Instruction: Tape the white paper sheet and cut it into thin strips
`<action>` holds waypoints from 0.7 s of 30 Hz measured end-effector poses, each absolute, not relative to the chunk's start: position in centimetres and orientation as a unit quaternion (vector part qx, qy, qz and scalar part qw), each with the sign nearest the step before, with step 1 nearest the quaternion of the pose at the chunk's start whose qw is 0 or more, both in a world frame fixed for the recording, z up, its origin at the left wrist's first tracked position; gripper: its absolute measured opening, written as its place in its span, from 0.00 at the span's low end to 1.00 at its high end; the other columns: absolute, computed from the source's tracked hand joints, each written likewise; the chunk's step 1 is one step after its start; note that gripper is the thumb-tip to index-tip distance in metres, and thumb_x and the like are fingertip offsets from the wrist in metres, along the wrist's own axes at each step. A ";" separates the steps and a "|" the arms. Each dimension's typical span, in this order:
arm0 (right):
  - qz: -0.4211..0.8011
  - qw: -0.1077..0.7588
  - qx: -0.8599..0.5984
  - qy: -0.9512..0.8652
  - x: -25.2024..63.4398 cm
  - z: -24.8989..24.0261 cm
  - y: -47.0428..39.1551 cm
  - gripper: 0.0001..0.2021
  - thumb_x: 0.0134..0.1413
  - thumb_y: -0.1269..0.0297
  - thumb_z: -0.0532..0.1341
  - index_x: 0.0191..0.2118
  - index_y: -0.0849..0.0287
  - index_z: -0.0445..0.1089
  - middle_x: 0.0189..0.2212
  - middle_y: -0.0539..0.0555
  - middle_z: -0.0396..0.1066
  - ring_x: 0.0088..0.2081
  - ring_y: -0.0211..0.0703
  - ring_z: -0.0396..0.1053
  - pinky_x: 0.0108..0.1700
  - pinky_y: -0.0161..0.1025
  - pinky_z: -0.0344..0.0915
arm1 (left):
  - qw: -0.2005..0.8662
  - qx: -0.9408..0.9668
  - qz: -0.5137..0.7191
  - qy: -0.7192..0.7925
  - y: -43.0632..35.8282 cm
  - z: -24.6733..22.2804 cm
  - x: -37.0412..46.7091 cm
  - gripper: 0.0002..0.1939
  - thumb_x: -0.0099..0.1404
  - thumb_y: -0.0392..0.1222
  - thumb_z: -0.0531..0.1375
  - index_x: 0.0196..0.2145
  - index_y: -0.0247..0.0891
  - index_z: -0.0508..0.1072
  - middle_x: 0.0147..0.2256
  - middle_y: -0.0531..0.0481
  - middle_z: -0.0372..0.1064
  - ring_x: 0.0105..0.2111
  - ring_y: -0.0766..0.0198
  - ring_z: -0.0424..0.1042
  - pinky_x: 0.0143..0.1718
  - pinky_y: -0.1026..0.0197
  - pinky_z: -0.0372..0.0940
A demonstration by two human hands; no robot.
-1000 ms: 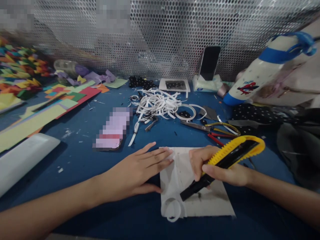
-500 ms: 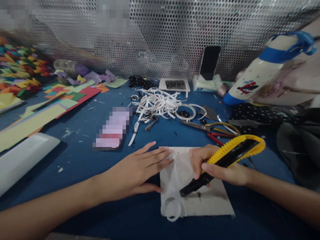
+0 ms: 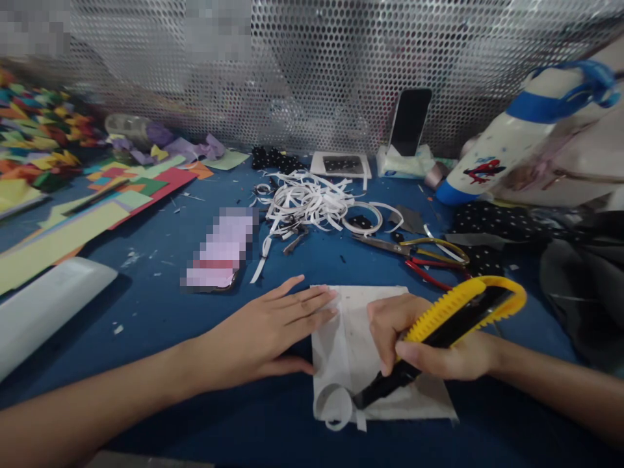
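Note:
My right hand (image 3: 429,344) is closed around a yellow and black utility knife (image 3: 443,325). The knife's tip slants down to the left, at the lower part of a whitish square board (image 3: 380,312). A white paper strip (image 3: 346,351) runs down the board's left part, and its lower end curls into a loop (image 3: 336,406) near the bottom left corner. My left hand (image 3: 287,328) lies flat with fingers stretched out, its fingertips on the strip and the board's left edge. The blade itself is too small to make out.
A heap of white paper strips (image 3: 312,198) lies behind the board. Scissors (image 3: 385,245) and a red-handled tool (image 3: 429,274) rest to its right, with a bottle (image 3: 507,140) beyond. A phone (image 3: 221,250), coloured paper (image 3: 97,227) and a white object (image 3: 49,305) are on the left.
My right hand has drawn the utility knife down the board, toward me. A short strip end now sticks out past the board's bottom edge. My left hand has stayed in place.

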State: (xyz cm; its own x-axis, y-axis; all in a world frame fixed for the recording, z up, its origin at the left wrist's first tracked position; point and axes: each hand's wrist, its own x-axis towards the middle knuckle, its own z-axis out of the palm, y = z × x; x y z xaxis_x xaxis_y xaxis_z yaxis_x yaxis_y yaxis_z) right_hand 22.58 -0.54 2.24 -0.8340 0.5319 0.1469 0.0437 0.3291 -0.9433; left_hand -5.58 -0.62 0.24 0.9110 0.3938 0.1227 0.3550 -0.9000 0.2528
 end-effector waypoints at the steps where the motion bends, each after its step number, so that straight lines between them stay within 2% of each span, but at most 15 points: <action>1: 0.545 0.220 -0.182 -0.788 22.5 2.3 -0.6 0.22 0.65 0.51 0.53 0.29 0.62 0.73 0.21 0.55 0.70 0.28 0.41 0.66 0.30 0.36 0.62 | 0.117 0.970 0.087 0.193 -0.6 0.3 -5.6 0.37 0.71 0.54 0.57 0.69 0.38 0.47 0.67 0.39 0.50 0.68 0.53 0.49 0.69 0.44 0.39; 8: 0.529 0.227 -0.152 -0.804 22.3 2.4 -1.2 0.21 0.65 0.52 0.53 0.28 0.61 0.73 0.21 0.53 0.72 0.25 0.39 0.66 0.36 0.40 0.63 | 0.101 0.974 0.078 0.188 -0.5 0.1 -5.5 0.36 0.71 0.56 0.56 0.68 0.36 0.49 0.67 0.40 0.50 0.68 0.55 0.47 0.69 0.44 0.37; 11: 0.578 0.271 -0.193 -0.745 22.8 2.2 -0.8 0.19 0.65 0.53 0.55 0.31 0.62 0.73 0.22 0.53 0.70 0.23 0.38 0.67 0.27 0.35 0.62 | 0.084 0.976 0.080 0.184 -0.5 0.2 -5.5 0.36 0.71 0.57 0.56 0.67 0.34 0.52 0.67 0.39 0.50 0.68 0.53 0.48 0.69 0.43 0.37; 14: 0.595 0.356 -0.237 -0.681 23.3 1.4 0.1 0.16 0.65 0.56 0.57 0.32 0.63 0.72 0.23 0.51 0.69 0.20 0.34 0.65 0.22 0.32 0.59 | 0.077 0.976 0.113 0.170 -0.6 0.5 -5.7 0.26 0.73 0.53 0.54 0.62 0.36 0.60 0.64 0.40 0.56 0.66 0.55 0.54 0.69 0.44 0.41; 16: 0.568 0.399 -0.264 -0.670 23.5 0.8 0.8 0.15 0.65 0.58 0.57 0.31 0.62 0.72 0.22 0.49 0.67 0.19 0.33 0.63 0.23 0.32 0.59 | 0.067 0.972 0.169 0.150 -0.9 0.8 -5.7 0.17 0.75 0.46 0.54 0.58 0.39 0.66 0.58 0.44 0.66 0.60 0.59 0.63 0.68 0.48 0.47; 18: 0.532 0.428 -0.282 -0.674 23.6 0.3 1.5 0.14 0.65 0.59 0.57 0.31 0.62 0.71 0.19 0.47 0.65 0.18 0.33 0.62 0.23 0.32 0.58 | 0.046 0.964 0.225 0.132 -1.4 1.2 -5.6 0.12 0.74 0.41 0.55 0.53 0.42 0.70 0.48 0.50 0.74 0.49 0.63 0.71 0.63 0.54 0.56; 20: 0.508 0.461 -0.289 -0.668 23.7 -0.1 2.0 0.13 0.64 0.60 0.57 0.31 0.61 0.71 0.18 0.47 0.65 0.18 0.34 0.63 0.22 0.32 0.58 | 0.030 0.960 0.251 0.124 -2.1 1.6 -5.1 0.10 0.73 0.38 0.57 0.50 0.43 0.71 0.40 0.54 0.76 0.41 0.66 0.72 0.57 0.57 0.62; 21: 0.502 0.476 -0.290 -0.661 23.8 -0.2 2.1 0.13 0.64 0.61 0.57 0.31 0.61 0.71 0.18 0.47 0.65 0.18 0.34 0.63 0.22 0.32 0.57 | 0.027 0.962 0.244 0.120 -2.4 1.7 -4.7 0.10 0.72 0.37 0.57 0.50 0.43 0.72 0.39 0.54 0.76 0.40 0.65 0.71 0.55 0.58 0.63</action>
State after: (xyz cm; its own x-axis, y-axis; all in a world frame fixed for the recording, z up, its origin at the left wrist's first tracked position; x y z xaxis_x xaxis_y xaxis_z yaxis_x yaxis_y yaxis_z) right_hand 23.76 2.13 -0.21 -0.3795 0.8612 0.3383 -0.0948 0.3275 -0.9401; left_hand -4.69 -2.40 1.74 0.8519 0.2449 0.4629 0.2186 -0.9695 0.1106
